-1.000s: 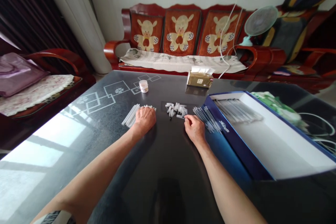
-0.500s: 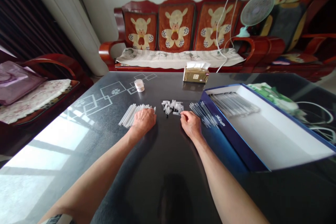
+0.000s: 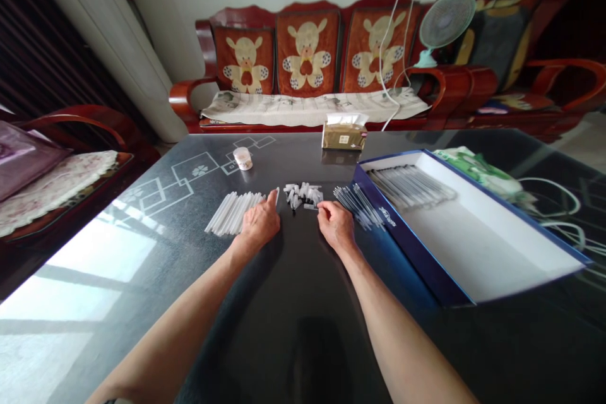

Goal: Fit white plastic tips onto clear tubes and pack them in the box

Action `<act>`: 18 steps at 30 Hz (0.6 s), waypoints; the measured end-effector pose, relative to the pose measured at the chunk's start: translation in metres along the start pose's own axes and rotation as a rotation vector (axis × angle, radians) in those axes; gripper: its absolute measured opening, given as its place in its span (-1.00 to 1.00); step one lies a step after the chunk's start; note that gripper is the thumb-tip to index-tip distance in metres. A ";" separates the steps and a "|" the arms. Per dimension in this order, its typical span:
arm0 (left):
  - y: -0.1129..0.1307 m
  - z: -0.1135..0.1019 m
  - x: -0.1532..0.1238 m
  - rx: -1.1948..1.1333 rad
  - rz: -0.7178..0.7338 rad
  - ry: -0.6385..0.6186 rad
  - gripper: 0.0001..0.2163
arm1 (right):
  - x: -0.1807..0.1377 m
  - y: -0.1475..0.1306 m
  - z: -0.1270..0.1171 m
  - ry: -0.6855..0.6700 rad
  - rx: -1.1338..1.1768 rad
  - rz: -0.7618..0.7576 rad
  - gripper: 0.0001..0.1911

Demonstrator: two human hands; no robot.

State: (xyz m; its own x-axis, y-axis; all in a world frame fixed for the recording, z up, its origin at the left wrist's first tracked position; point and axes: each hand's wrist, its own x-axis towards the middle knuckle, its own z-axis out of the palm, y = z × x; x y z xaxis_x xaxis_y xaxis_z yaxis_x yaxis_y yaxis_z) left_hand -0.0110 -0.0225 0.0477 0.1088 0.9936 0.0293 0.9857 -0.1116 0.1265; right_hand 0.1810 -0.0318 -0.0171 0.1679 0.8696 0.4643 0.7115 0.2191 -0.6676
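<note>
My left hand [image 3: 260, 222] lies at the right end of a row of translucent white pen barrels [image 3: 230, 213]. Its fingers are closed with the index finger raised, and the pale end of one barrel [image 3: 278, 194] shows beside the fingertip; most of that barrel is hidden. My right hand [image 3: 335, 224] is curled, thumb and index finger pinched together near a small clear pen cap [image 3: 310, 206]; what is in the pinch, if anything, is too small to make out. Between the hands sits a pile of clear and black-tipped caps [image 3: 299, 194]. Thin pen refills [image 3: 362, 205] lie right of my right hand.
A blue-edged white box [image 3: 454, 246] on the right holds a row of finished-looking pens [image 3: 409, 186]. Farther back on the dark table stand a small white cup [image 3: 243, 159] and a tissue box [image 3: 344, 135]. A green-and-white bag [image 3: 483, 173] and white cables lie beyond the box.
My left index finger has lifted and points upward beside the barrel end. The right hand keeps its pinch near the caps. The whole view has shifted slightly.
</note>
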 end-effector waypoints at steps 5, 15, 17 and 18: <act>0.011 0.012 0.017 -0.447 0.043 0.121 -0.53 | 0.000 -0.002 -0.002 -0.049 -0.037 -0.008 -0.76; 0.019 0.049 0.034 -0.777 0.096 0.507 -0.79 | 0.000 -0.004 -0.002 -0.083 -0.082 0.013 -0.72; 0.019 0.052 0.034 -0.785 0.124 0.514 -0.79 | 0.001 -0.003 -0.001 -0.068 -0.070 0.014 -0.73; 0.018 0.053 0.033 -0.791 0.138 0.518 -0.79 | 0.001 -0.003 -0.001 -0.063 -0.064 0.012 -0.73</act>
State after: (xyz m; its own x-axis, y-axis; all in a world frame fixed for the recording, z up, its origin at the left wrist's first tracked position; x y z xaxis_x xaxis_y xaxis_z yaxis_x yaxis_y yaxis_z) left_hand 0.0176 0.0095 -0.0011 -0.0404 0.8621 0.5052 0.5753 -0.3933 0.7172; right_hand 0.1797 -0.0321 -0.0138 0.1348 0.8987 0.4174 0.7523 0.1813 -0.6334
